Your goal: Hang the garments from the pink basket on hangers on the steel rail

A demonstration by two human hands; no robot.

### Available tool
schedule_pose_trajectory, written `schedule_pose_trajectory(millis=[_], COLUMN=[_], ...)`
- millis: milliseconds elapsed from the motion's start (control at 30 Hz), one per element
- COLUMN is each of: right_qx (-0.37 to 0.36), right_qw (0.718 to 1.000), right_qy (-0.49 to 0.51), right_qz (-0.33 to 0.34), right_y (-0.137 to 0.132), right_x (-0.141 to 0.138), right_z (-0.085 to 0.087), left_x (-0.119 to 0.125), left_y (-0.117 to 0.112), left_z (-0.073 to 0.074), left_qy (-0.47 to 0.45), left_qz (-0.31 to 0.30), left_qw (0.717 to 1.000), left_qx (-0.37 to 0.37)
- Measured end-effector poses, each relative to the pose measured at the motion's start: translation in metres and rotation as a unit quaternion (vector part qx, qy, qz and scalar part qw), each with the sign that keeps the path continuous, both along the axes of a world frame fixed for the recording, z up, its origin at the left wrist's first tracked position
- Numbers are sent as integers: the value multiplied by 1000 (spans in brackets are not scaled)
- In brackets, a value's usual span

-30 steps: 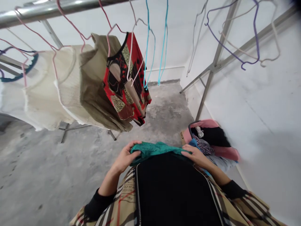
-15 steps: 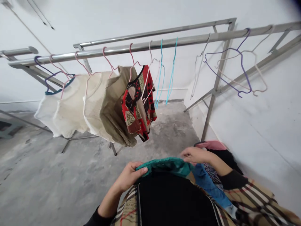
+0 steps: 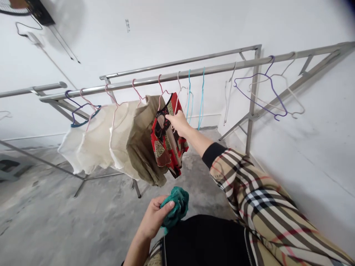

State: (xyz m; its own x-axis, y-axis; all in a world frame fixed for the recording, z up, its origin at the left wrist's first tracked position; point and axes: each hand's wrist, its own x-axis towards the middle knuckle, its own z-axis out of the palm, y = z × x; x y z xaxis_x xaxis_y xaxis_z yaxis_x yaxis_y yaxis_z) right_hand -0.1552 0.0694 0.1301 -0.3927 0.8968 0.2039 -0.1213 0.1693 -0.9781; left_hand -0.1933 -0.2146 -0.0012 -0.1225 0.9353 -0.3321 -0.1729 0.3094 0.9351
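Note:
My left hand (image 3: pixel 154 216) is closed on a bunched teal garment (image 3: pixel 174 207) in front of my body; its folds hide what kind it is. My right arm stretches out to the rail, and my right hand (image 3: pixel 179 125) closes around the lower part of a pale hanger (image 3: pixel 179 84), whose hook is still over the rail. Right behind that hand hangs a red, black and tan patterned top (image 3: pixel 161 147) on a pink hanger (image 3: pixel 160 87). Two bare turquoise hangers (image 3: pixel 202 98) are just to the right of the hand.
A metal rail (image 3: pixel 216 69) runs across the view. On its left hang an olive garment (image 3: pixel 146 144) and several pale tops (image 3: pixel 97 136). Farther right are a bare purple hanger (image 3: pixel 283 96) and white ones. A stool (image 3: pixel 13 170) stands at far left on the concrete floor (image 3: pixel 55 221).
My right hand has left the teal garment and reached up to the pale hanger. The teal garment, spread between both hands before, is now gathered in my left hand alone.

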Motion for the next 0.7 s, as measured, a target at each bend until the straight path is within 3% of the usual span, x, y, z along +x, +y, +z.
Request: schedule_pose_trajectory(millis=[100, 267, 367, 500, 600, 700], right_qx=[-90, -76, -51, 0, 19, 23], right_qw=[995, 987, 984, 988, 996, 998], right_qy=[37, 144, 163, 132, 56, -8], right_qz=[-22, 12, 43, 75, 68, 64], right_y=[3, -18, -44, -94, -128, -145], right_x=[-12, 0, 21, 70, 119, 164], right_z=[12, 23, 11, -37, -92, -146], left_x=[-5, -10, -9, -9, -13, -18], left_y=[-6, -9, -4, 7, 16, 23], left_z=[-6, -13, -12, -8, -6, -7], left_qy=[-7, -43, -60, -87, -94, -105], left_qz=[21, 78, 107, 160, 206, 237], left_qw=[1000, 996, 992, 983, 973, 966], left_qx=[6, 4, 10, 29, 35, 28])
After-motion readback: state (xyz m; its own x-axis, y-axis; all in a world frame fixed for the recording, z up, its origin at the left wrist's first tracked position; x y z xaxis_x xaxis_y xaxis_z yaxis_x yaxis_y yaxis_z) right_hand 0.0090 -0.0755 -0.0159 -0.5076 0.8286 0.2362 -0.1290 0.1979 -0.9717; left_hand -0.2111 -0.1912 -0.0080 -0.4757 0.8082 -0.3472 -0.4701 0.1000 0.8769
